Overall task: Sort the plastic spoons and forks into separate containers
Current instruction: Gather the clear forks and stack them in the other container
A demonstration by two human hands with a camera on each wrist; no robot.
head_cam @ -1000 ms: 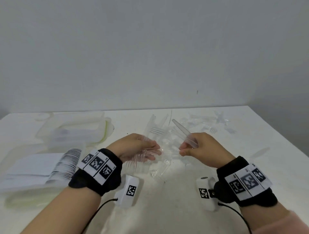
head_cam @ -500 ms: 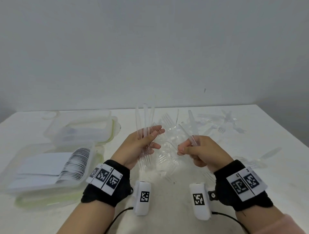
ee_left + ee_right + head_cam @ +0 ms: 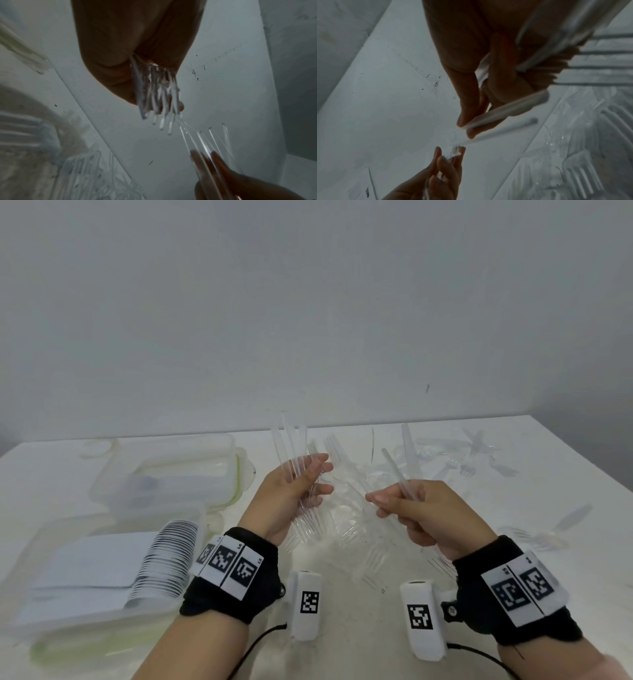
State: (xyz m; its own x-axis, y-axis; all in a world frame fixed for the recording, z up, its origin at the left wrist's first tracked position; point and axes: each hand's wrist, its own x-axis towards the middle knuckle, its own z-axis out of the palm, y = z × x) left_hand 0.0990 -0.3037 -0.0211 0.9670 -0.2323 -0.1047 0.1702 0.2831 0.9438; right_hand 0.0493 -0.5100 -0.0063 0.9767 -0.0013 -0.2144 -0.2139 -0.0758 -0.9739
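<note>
My left hand (image 3: 318, 477) grips a bundle of clear plastic forks (image 3: 291, 453), handles pointing up and tines hanging below the palm; the tines (image 3: 157, 94) show in the left wrist view. My right hand (image 3: 380, 501) holds a few more clear forks (image 3: 399, 474) by their handles, which stick up and away. In the right wrist view its fingers (image 3: 471, 119) pinch these handles (image 3: 510, 106). Both hands hover just above a loose pile of clear forks (image 3: 359, 529) on the white table. The spoon container (image 3: 41, 542) at near left holds a row of stacked white spoons (image 3: 164, 559).
A second translucent lidded container (image 3: 171, 470) stands behind the spoon box at the left. Scattered clear cutlery (image 3: 476, 446) lies at the back right, and one more piece (image 3: 561, 525) lies near the right edge. The wall rises right behind the table.
My left hand has lifted off the pile and turned its fork bundle upright, handles up. The right hand has risen slightly with its forks.
</note>
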